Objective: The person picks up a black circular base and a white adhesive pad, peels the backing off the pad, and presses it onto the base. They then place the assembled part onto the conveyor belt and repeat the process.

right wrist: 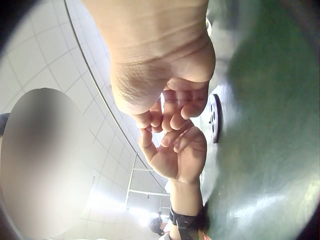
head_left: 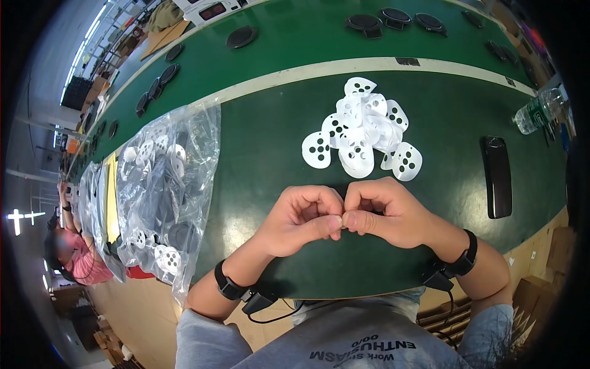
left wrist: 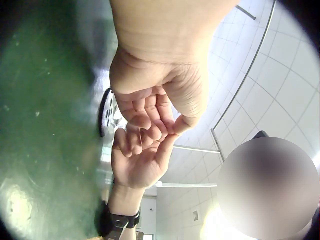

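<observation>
My left hand (head_left: pixel 304 221) and right hand (head_left: pixel 390 212) meet above the near part of the green table, fingers curled and thumb tips together. Both wrist views show thumb and fingertips pinched at the meeting point; I cannot tell whether a small piece is between them. Beyond the hands, a dark-rimmed round part (right wrist: pixel 216 118) with a white holed face lies on the table. Farther back is a loose pile of white rounded sheets (head_left: pixel 356 154) with dark round holes, some overlapping.
A clear plastic bag (head_left: pixel 203 160) with more white sheets lies at left, beside a yellow strip (head_left: pixel 112 197). At right are a black phone-like object (head_left: pixel 496 178) and a plastic bottle (head_left: pixel 538 112). Several black round parts (head_left: pixel 241 37) line the far green surface. Another person (head_left: pixel 86 261) is at far left.
</observation>
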`<state>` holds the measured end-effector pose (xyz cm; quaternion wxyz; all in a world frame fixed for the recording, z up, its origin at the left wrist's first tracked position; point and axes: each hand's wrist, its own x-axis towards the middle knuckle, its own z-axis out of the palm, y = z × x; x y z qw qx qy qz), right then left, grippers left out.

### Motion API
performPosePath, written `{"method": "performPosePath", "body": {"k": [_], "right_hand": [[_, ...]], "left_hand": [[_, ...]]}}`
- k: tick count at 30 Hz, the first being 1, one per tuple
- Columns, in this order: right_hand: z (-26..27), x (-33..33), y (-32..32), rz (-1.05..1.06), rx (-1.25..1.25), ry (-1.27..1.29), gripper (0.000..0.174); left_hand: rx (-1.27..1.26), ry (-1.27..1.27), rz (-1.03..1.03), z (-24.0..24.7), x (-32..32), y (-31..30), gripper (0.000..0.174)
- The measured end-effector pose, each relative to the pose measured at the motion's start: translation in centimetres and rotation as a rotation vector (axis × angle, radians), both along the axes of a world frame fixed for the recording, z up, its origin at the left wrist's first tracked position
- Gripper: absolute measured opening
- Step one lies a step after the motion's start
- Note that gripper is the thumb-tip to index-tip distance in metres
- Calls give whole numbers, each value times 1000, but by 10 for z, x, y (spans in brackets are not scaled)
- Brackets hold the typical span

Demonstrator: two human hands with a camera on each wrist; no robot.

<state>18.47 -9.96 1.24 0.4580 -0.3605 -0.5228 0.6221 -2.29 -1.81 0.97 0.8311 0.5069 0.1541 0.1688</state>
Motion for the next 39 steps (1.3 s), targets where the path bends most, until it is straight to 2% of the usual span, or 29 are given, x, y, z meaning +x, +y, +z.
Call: {"method": "performPosePath", "body": {"k": [25, 31, 39], "right_hand": [[2, 2, 1, 10, 2, -62, 24], [0, 1, 1, 18, -9, -30, 24], [-1, 2, 1, 22, -12, -70, 23]], "left_hand": [[15, 61, 11, 3, 0, 0, 15], [-49, -15, 5, -4, -1, 1, 12], [-15, -22, -12, -4, -1, 1, 6]]}}
